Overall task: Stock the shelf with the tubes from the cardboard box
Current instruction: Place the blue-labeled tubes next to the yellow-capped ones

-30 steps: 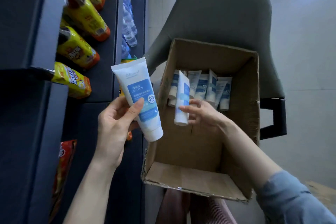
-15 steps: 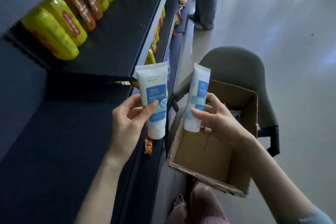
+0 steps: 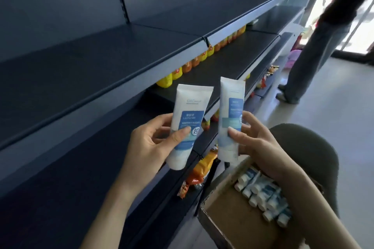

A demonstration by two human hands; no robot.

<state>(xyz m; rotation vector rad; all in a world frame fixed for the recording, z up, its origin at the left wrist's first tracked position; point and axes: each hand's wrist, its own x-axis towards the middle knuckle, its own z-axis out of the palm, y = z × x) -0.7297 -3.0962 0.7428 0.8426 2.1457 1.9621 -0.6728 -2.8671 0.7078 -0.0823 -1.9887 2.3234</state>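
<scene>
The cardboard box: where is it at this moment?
The box is at the lower right of the head view, under the right forearm, next to the dark chair.

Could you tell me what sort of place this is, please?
Most likely a shop aisle being stocked: long dark retail shelving, a row of yellow and orange bottles on one shelf, snack packets lower down, and a cardboard box of identical tubes.
</scene>
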